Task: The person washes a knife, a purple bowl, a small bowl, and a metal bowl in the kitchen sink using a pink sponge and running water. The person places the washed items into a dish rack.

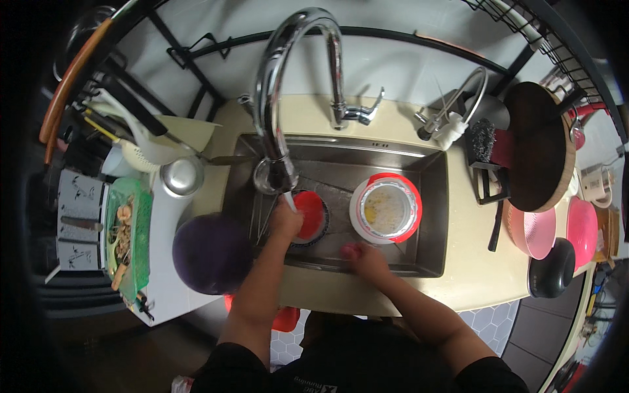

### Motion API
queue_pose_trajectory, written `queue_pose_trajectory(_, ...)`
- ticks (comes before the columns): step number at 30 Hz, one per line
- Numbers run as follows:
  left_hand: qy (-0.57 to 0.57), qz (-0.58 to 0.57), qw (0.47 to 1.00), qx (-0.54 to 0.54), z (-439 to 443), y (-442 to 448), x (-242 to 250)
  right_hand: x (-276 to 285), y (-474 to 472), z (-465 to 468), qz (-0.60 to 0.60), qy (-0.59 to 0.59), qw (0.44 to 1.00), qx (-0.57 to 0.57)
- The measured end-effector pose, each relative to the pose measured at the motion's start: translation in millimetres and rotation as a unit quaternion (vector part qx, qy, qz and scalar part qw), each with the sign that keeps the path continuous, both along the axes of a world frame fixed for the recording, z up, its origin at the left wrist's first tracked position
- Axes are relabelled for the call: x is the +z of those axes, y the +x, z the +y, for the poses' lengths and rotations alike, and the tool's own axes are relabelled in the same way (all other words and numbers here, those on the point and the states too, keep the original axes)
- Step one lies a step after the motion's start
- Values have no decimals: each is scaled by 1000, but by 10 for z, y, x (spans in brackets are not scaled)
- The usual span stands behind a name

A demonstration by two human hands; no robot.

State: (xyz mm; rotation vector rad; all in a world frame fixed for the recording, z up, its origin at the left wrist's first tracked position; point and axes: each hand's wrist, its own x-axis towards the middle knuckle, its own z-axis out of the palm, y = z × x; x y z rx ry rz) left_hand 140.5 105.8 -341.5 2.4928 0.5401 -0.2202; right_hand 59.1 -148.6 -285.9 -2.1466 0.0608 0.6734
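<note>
My left hand (285, 217) is in the left half of the steel sink (339, 186), beneath the spout, closed on a blurred red rounded item (310, 213). A narrow white strip crosses the fingers; whether it is a handle or running water I cannot tell. Part of the sink drain (322, 236) shows under the red item. Near the sink's front wall, my right hand (368, 263) grips a small pink item (350, 251), too blurred to name. Just beyond it stands a round container (388, 211) with cloudy, foamy liquid, nested in red and white dishes (414, 196).
A chrome faucet (270, 83) arches over the sink. Left are a purple round vessel (212, 254), a metal ladle (182, 174) and a green basket (142, 240) of food pieces. Right stand a round wooden board (565, 162), a steel-wool holder (482, 142) and pink bowls (530, 231).
</note>
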Motion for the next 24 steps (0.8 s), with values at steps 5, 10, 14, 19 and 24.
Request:
queue_pose_trajectory(5, -555, 21, 789, 263, 119, -359, 1, 30, 250, 243, -66, 185, 979, -48)
queue_pose_trajectory(10, -701, -90, 658, 261, -348, -672, 261, -62, 607, 963, -231, 25, 973, -10)
queue_pose_trajectory(14, -811, -118, 527, 225, -235, -628, 390, 165, 561, 1277, -203, 87, 974, 55)
queue_pose_trajectory(19, -746, -119, 632, 172, -53, -544, 388, 455, 639, 1003, -64, -34, 971, 227)
queue_pose_trajectory(24, -618, -144, 730, 253, -291, -642, 503, 272, 803, 916, -251, -213, 912, 245)
